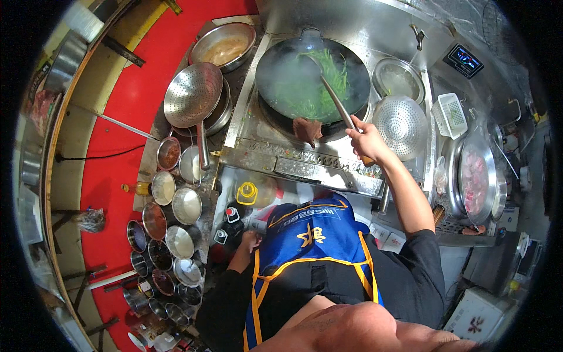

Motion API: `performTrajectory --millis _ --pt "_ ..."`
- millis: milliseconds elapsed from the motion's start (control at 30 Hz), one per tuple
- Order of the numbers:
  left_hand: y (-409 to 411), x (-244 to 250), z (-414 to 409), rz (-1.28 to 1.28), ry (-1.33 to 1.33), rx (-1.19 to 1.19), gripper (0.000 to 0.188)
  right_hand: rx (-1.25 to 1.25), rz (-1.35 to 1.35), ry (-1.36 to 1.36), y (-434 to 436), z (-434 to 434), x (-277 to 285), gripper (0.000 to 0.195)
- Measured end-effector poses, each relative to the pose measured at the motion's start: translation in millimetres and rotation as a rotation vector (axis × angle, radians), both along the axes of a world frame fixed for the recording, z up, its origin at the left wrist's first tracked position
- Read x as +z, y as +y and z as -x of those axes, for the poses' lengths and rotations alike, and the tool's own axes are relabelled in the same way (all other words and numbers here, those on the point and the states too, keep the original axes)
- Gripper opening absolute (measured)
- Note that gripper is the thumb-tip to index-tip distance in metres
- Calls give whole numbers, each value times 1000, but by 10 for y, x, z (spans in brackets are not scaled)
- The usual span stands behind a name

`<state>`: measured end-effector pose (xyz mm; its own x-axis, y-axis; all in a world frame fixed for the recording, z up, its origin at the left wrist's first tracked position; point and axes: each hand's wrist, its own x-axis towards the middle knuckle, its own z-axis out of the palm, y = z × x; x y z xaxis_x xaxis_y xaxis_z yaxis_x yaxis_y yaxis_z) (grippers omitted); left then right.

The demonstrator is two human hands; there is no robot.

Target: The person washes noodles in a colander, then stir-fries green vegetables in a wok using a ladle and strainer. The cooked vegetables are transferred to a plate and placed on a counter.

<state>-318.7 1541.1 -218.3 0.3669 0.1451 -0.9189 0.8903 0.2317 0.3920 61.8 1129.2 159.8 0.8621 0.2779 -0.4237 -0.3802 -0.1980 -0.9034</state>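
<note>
My right hand [368,141] grips the wooden-ended handle of a long metal ladle [336,100]. The ladle reaches into a large dark wok [358,81] on the stove, and its bowl is partly lost in steam. Long green leafy vegetables [303,99] lie in greenish liquid inside the wok. A brown cloth [308,130] hangs over the wok's near rim. Down at my left side, in shadow, is my left hand [250,240] with its fingers loosely curled, near dark bottles [229,229] with red and white caps. Whether it holds anything is unclear.
Right of the wok lie a perforated strainer [401,127] and a metal basin [377,75] under a tap [418,37]. Farther right stand a white plastic basket [449,115] and a bowl of meat pieces [474,180]. Another strainer [193,94] and several seasoning bowls [187,207] occupy the left.
</note>
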Motion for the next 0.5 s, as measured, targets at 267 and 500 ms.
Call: performTrajectory --millis 267,500 --pt "-164 333 -387 -89 -62 5 11 -114 -291 193 -6 -158 -315 52" --pt "-157 127 -139 -158 -228 -319 15 -155 -119 139 -507 20 -368 58"
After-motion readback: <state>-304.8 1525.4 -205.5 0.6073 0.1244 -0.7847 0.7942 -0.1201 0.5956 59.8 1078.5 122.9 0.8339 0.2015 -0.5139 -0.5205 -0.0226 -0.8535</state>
